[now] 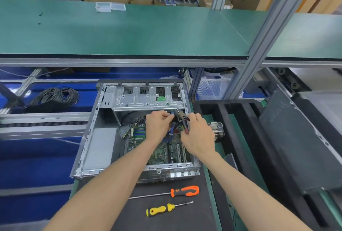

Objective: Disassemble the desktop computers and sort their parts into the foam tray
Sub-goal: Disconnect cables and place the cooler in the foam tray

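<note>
Right hand (197,134) was clamped on a pair of pliers (184,122), nose pointing up at the cables (173,129) mid-frame — left hand (157,124) pinched that same bundle, fingers curled in. Both worked inside the open computer case (96,149), centre of frame, motherboard (162,151) not yet out. Right of it, a heatsink (215,131) sat by the foam tray (238,138) — its slots looked largely unfilled. Two screwdrivers (177,200) lay on the worktop (166,219), lower centre. Early going, I'd judge.
</note>
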A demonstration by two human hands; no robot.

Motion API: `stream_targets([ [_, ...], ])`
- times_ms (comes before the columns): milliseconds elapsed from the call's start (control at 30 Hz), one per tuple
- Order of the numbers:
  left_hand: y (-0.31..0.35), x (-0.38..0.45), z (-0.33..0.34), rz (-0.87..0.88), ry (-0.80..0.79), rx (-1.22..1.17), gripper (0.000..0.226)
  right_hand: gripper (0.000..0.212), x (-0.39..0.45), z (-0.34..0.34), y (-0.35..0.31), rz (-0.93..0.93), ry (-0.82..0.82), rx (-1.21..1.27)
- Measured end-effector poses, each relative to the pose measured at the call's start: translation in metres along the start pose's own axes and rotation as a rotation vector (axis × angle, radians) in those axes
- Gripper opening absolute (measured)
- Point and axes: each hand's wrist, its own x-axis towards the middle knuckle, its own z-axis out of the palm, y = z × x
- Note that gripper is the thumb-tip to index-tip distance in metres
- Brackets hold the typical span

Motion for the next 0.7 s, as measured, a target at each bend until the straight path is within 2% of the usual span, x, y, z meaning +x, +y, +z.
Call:
stream_targets([
  [100, -0.005, -0.001, -0.019, -0.026, -0.122, -0.043, 0.004, 0.039, -0.003, -0.005, 0.003, -0.050, -0.018, -0.030],
  [267, -0.008, -0.007, -0.056, -0.014, -0.249, 0.034, 0.006, 0.046, -0.017, -0.014, -0.006, -0.201, -0.046, -0.027],
  [400, -0.009, -0.013, -0.086, 0.016, -0.299, 0.049, 0.010, 0.055, -0.045, -0.012, -0.028, -0.419, -0.083, -0.076],
  [567, -0.013, -0.021, -0.111, 0.025, -0.352, 0.092, 0.020, 0.064, -0.104, 0.011, -0.059, -0.718, 0.004, -0.169],
  [700, -0.020, -0.036, -0.120, 0.077, -0.325, 0.281, 0.017, 0.070, -0.160, 0.056, -0.079, -0.921, -0.131, -0.155],
])
